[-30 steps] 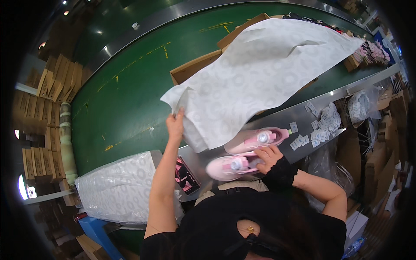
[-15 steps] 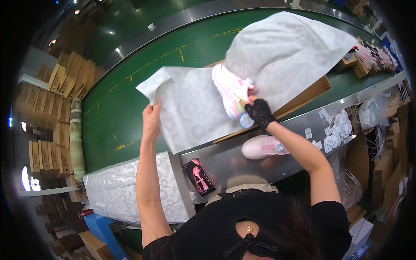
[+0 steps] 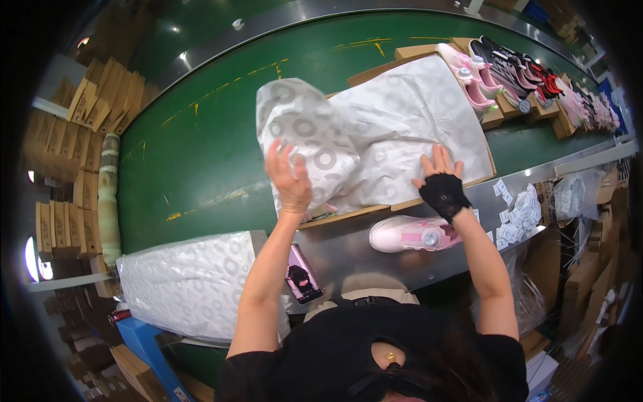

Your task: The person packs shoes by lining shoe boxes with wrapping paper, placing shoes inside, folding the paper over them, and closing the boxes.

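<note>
A large sheet of white tissue paper (image 3: 395, 127) with grey ring patterns lies over an open cardboard box (image 3: 375, 209) on the green conveyor belt (image 3: 201, 154). My left hand (image 3: 289, 179) has its fingers spread and holds up the sheet's left fold. My right hand (image 3: 440, 182), in a black fingerless glove, presses flat on the paper's near right part. One pink and white shoe (image 3: 414, 234) lies on its side on the metal ledge (image 3: 375, 258), just below my right wrist. The other shoe is hidden under the paper.
A phone (image 3: 303, 275) lies on the ledge by my left forearm. A stack of patterned tissue sheets (image 3: 187, 285) sits at lower left. Boxes with pink and dark shoes (image 3: 516, 74) line the belt at upper right. Small white tags (image 3: 519, 218) and flat cartons (image 3: 67, 161) surround the station.
My right hand set one pink shoe into the box and now presses the paper flat over it. My left hand moved right, folding the sheet's left side inward.
</note>
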A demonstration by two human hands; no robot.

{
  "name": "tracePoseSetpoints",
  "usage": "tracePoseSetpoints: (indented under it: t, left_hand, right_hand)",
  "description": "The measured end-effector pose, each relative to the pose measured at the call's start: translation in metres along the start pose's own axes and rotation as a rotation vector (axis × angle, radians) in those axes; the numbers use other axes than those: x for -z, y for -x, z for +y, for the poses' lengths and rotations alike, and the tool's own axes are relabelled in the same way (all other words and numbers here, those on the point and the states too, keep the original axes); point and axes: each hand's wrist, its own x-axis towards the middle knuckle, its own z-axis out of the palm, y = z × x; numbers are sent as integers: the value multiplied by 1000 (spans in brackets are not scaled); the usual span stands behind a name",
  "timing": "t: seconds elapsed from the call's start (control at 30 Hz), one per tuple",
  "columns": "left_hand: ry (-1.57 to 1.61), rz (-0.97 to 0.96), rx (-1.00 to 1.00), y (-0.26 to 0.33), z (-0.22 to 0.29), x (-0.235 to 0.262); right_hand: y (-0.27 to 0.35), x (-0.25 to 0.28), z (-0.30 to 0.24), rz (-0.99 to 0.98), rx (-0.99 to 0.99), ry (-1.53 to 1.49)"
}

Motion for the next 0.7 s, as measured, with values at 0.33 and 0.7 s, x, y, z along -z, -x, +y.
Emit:
tracePoseSetpoints:
  t: [0.33, 0.7]
  left_hand:
    - [-106, -703, -117, 44, 15, -30]
    - [647, -388, 255, 83, 86, -6]
  right_hand:
    - [49, 17, -2, 566, 493, -349]
    - [112, -14, 23, 14, 420, -99]
